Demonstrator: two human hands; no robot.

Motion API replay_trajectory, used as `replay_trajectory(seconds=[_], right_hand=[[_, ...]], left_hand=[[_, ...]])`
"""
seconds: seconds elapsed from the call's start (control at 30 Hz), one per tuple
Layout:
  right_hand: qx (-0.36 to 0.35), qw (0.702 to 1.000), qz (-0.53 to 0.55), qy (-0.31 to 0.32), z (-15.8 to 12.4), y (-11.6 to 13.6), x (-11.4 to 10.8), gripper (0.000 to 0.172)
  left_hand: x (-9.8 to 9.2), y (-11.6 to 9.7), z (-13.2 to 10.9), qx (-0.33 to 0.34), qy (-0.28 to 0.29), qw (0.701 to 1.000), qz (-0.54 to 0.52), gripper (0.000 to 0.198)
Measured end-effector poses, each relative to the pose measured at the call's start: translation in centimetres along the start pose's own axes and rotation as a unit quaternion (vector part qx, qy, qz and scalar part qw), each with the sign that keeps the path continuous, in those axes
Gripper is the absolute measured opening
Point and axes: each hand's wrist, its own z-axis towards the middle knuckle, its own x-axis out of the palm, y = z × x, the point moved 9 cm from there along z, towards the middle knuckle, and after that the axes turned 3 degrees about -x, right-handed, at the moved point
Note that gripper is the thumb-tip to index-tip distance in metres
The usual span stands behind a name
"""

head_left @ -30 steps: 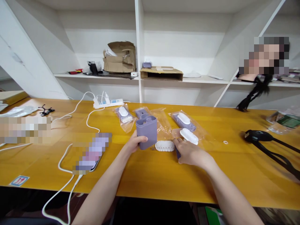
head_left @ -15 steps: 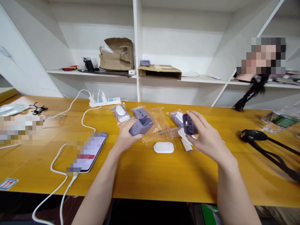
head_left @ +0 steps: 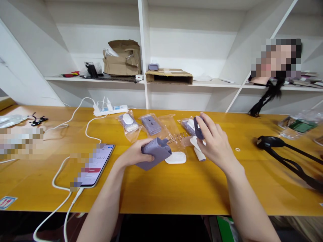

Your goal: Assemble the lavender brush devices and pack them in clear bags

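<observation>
Purple, the hollow case (head_left: 154, 155) is tilted above the middle of the bench (head_left: 176, 191), its open mouth towards the right and slightly up. The left hand (head_left: 135, 152) is clamped on it, the thumb lying along the near face. The right hand (head_left: 217, 144) grips a dark purple cap (head_left: 198, 128) between thumb and fingers, higher up and apart from the case. A wire spring (head_left: 177, 137) spans part of the gap, starting at the case's mouth and reaching towards the cap; whether it joins the cap, I cannot tell.

Beneath the gap, a white oval piece (head_left: 176, 158) lies flat on the bench, partly behind the case. A white piece with a purple end (head_left: 200, 153) lies just beside it, below the right hand. Nearer the bench's back edge are three packages in clear film: a purple-and-white one (head_left: 129, 121) on the left, a purple one (head_left: 150, 125) in the middle, and another (head_left: 187, 125) partly hidden by the right hand.

Towards the front left corner, a phone (head_left: 97, 169) lies plugged into a white cable, and a power strip (head_left: 114, 110) sits along the back edge. A small pale ring (head_left: 237, 149) and a black strap (head_left: 271, 141) lie towards the right edge.
</observation>
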Motion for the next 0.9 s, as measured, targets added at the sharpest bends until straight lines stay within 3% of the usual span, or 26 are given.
replay_trajectory(seconds=[0.2, 0.4, 0.6, 0.9], right_hand=[[-0.054, 0.998, -0.035, 0.012, -0.2, 3.1, 1.5, 0.077], [-0.176, 0.980, 0.084, 0.040, -0.9, 7.1, 2.4, 0.081], [-0.171, 0.974, 0.146, 0.011, -0.8, 6.4, 0.9, 0.079], [-0.175, 0.972, 0.150, 0.051, -1.2, 6.3, 1.2, 0.084]], left_hand=[[0.9, -0.5, 0.3, 0.008, 0.013, 1.000, -0.007, 0.048], [2.5, -0.9, 0.5, 0.025, 0.045, 0.997, -0.055, 0.049], [2.5, -1.0, 0.3, 0.026, 0.073, 0.993, -0.086, 0.047], [2.8, -0.7, 0.1, 0.018, 0.102, 0.989, -0.109, 0.048]])
